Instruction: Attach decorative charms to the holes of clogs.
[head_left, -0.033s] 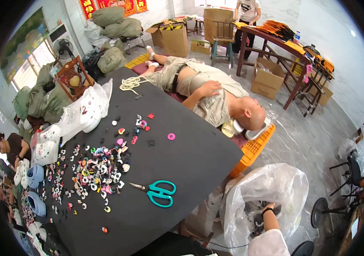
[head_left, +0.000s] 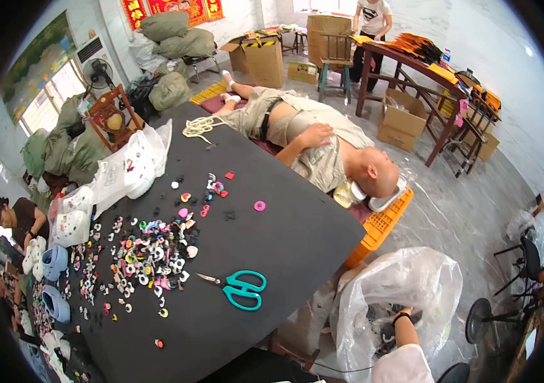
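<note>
Though no change is seen, the right hand (head_left: pixel 407 311) is sunk in the clear plastic bag (head_left: pixel 426 276) beside the worktop (head_left: pixel 304 239)'s right edge, with nothing lifted out and its grip impossible to tell.

The one view comes from the left of two fisheye cameras on the person's head, looking down and outward from above, close to the near edge of the dark table (head_left: pixel 310 236). It faces across the table to the walls (head_left: pixel 508 96) well behind it, so wide that straight edges bend toward the rim. The tabletop spreads large across the left and middle, and the right hand (head_left: pixel 404 314) comes in low, right of the table.
</note>
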A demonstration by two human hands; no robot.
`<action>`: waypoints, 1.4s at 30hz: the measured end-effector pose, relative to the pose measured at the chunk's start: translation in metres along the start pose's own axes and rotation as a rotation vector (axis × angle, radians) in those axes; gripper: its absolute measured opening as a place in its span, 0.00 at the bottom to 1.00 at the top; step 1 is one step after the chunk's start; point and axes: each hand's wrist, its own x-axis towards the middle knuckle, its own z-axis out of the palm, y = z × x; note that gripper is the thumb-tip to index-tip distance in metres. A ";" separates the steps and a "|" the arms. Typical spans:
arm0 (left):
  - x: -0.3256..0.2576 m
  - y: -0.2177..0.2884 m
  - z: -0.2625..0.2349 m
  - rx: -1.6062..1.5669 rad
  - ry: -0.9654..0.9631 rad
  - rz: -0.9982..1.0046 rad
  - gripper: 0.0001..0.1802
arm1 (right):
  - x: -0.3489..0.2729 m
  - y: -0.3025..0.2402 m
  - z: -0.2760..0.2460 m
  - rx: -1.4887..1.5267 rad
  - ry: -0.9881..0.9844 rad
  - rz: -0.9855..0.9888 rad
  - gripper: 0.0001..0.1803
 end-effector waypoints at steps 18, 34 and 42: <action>0.047 -0.061 0.025 -0.171 0.007 0.206 0.30 | -0.227 0.089 -0.129 0.051 0.460 -0.197 0.25; -0.030 -0.044 -0.002 -0.547 0.114 0.296 0.30 | -0.564 0.188 -0.329 0.450 1.430 -0.816 0.25; -0.105 0.005 -0.082 -1.131 -0.065 0.900 0.44 | -0.483 0.033 -0.416 1.085 0.403 -1.560 0.20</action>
